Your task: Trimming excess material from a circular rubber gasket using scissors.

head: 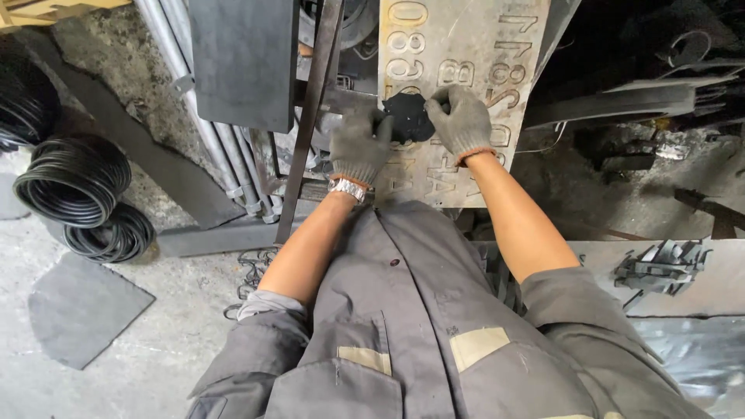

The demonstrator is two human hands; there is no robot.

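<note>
Our left hand point(358, 147) and right hand point(462, 120), both gloved, pinch a black scrap point(407, 116) against the metal plate point(458, 46); we judge it light, floppy, best gripped by its edges.

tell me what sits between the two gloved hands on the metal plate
In the head view, a flat black ragged-edged piece lies between the left hand and right hand, both touching it, against the stencilled metal plate.

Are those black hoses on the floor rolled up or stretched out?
Rolled up. The black hoses lie in round coils on the concrete floor, left of the person's gloved hands.
</note>
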